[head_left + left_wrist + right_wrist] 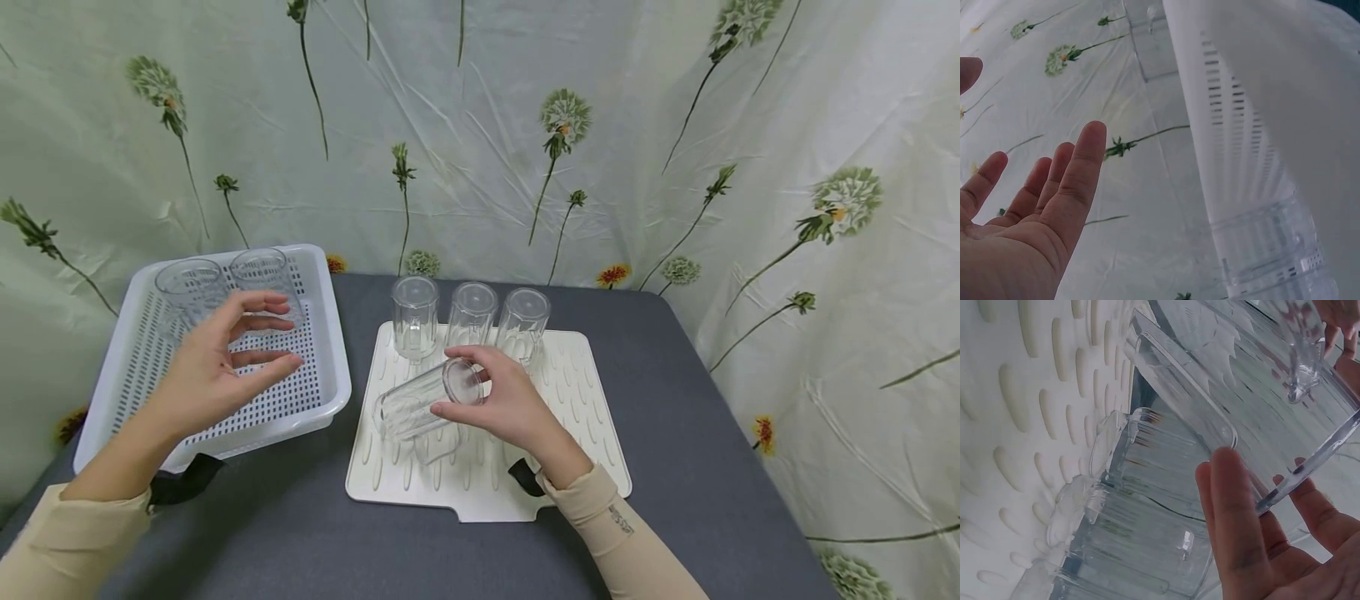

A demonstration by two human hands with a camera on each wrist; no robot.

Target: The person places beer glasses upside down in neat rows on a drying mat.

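My right hand (506,400) grips a clear glass mug (416,402) near its base, fingers and thumb on opposite sides. The mug is tilted over the white drying mat (480,492), its mouth end lower left and its handle below. In the right wrist view, the fingertips (1229,487) press the mug's wall. Behind it, three clear mugs (415,317) stand upside down in a row along the mat's far edge. My left hand (217,362) hovers over the white basket (341,375), fingers spread and holding nothing. Two more clear mugs (191,283) stand mouth up inside the basket.
A dark grey tabletop (637,400) lies under the basket and mat. Behind and to the right hangs a pale curtain (480,125) printed with dandelions. Black straps (183,482) are on both wrists.
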